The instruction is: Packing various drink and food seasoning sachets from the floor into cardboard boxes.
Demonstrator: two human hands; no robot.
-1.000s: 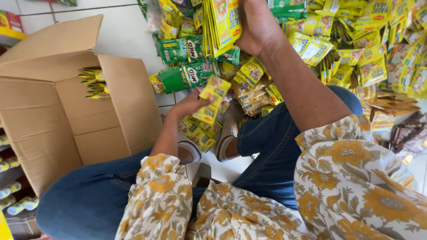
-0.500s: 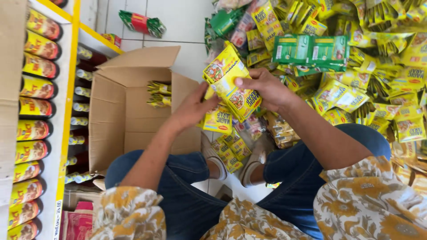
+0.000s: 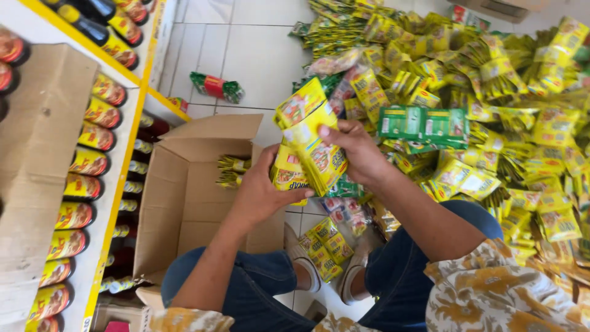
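Both my hands hold one folded bundle of yellow sachet strips (image 3: 310, 138) in front of me. My right hand (image 3: 356, 150) grips its right side, fingers curled over the top fold. My left hand (image 3: 261, 190) supports the lower left end from beneath. The bundle hangs above my knees and beside an open cardboard box (image 3: 184, 203) with a few yellow sachets (image 3: 232, 171) lying inside it.
A large heap of yellow and green sachet strips (image 3: 491, 110) covers the tiled floor to the right. Shelves of dark bottles with red and yellow labels (image 3: 92, 160) stand at the left. A flat cardboard sheet (image 3: 37, 166) leans there. A red-green packet (image 3: 215, 87) lies on the tiles.
My right hand came down from the hanging strips with the bundle. My left hand rose to meet it. The view swung left, bringing the bottle shelves in.
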